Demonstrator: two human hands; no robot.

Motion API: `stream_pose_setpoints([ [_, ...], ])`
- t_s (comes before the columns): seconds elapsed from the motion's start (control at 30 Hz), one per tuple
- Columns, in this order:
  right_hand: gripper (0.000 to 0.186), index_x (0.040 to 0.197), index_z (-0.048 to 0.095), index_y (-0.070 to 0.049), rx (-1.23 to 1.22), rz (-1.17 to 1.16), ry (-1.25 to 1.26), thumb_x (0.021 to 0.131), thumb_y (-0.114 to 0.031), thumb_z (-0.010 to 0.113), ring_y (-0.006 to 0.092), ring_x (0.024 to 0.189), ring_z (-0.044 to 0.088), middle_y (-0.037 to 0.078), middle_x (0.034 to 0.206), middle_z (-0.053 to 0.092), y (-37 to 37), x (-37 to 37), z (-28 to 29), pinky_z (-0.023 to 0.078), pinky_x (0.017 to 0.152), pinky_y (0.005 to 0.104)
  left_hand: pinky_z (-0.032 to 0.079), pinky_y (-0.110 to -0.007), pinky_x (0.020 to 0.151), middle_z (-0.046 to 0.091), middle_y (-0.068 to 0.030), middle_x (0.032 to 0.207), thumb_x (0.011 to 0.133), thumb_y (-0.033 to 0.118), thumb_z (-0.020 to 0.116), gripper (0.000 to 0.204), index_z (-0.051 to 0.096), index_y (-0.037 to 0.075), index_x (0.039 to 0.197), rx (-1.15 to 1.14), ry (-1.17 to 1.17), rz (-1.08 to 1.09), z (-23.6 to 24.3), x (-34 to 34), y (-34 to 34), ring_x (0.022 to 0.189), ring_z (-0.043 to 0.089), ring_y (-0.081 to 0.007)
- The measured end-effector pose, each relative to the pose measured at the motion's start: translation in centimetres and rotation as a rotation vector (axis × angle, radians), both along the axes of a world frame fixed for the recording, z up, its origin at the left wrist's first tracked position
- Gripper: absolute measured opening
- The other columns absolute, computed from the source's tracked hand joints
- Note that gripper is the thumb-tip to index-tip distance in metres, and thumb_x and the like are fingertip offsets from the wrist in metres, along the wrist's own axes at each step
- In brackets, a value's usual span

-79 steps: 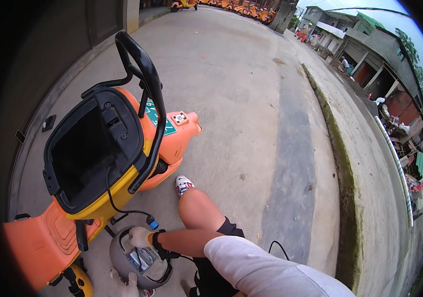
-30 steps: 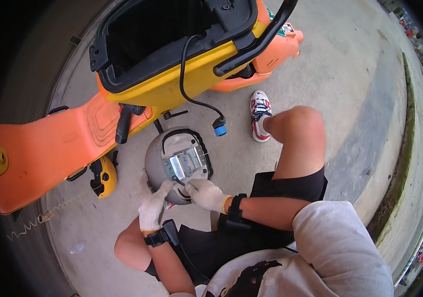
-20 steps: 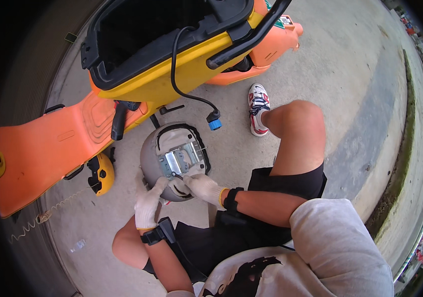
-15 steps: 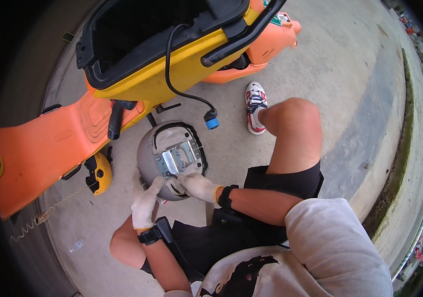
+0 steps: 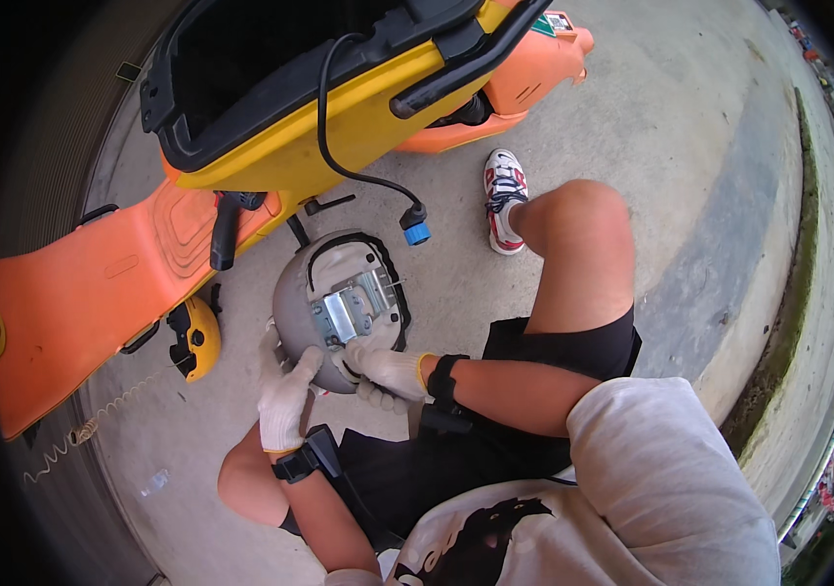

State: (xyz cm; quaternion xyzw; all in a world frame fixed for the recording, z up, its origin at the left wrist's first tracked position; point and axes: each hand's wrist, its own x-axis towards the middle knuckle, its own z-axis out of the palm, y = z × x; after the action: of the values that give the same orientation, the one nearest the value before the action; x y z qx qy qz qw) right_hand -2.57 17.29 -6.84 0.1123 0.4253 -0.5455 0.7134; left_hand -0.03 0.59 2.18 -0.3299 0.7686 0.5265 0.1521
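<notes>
head: shell (image 5: 292,298) ptly behind r hand (image 5: 386,369)

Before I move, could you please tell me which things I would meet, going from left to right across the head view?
Coiled cord → yellow helmet → black pistol-grip tool → grey helmet → blue-capped cable connector → laced sneaker → bent knee.

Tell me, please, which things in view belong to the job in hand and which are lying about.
In the job:
grey rounded part, held by the left hand
its metal bracket, near the right hand

Lying about, apparently:
black handle, probably a tool's
hanging black cable with blue connector
clear scrap on the ground
</notes>
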Motion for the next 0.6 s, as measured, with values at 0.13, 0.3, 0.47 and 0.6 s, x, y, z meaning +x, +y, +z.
stream_pose_setpoints([
  [0.13,0.064,0.08,0.049,-0.017,-0.066,-0.129,-0.197,0.101,-0.072,0.024,0.0095,0.044,0.033,-0.004,0.063,0.042,0.0,-0.4,1.6,0.027,0.042,0.0253,0.056,-0.04,0.087,0.056,-0.0226,0.131,0.092,0.009,0.07,0.073,0.031,0.003,0.153,0.043,0.014,0.003,-0.2,0.2,-0.2,0.109,0.062,-0.0272],
  [0.3,0.056,0.081,0.049,-0.021,-0.175,-0.277,-0.509,0.102,-0.068,0.028,0.0077,0.043,0.026,-0.007,0.061,0.036,-0.4,0.1,0.7,0.023,0.041,0.0241,0.056,-0.041,0.088,0.055,-0.024,0.133,0.092,0.008,0.07,0.071,0.032,0.005,0.153,0.047,0.018,0.007,-0.9,0.3,-0.6,0.111,0.062,-0.0285],
  [0.47,0.044,0.082,0.048,-0.02,-0.079,-0.297,-0.316,0.103,-0.056,0.033,0.0095,0.04,0.024,-0.005,0.056,0.032,0.1,0.4,2.4,0.023,0.038,0.0283,0.055,-0.036,0.081,0.057,-0.0228,0.134,0.091,0.012,0.071,0.076,0.03,0.003,0.154,-0.002,0.021,0.019,0.2,0.2,0.3,0.109,0.062,-0.0261],
  [0.6,0.042,0.093,0.061,-0.014,-0.016,-0.357,-0.041,0.103,-0.048,0.04,0.0161,0.043,0.041,0.002,0.06,0.048,0.3,0.9,0.7,0.034,0.039,0.0358,0.055,-0.038,0.09,0.056,-0.0249,0.135,0.093,0.015,0.071,0.077,0.027,0.001,0.156,0.034,0.018,0.041,0.6,-0.3,1.1,0.113,0.061,-0.0281],
])
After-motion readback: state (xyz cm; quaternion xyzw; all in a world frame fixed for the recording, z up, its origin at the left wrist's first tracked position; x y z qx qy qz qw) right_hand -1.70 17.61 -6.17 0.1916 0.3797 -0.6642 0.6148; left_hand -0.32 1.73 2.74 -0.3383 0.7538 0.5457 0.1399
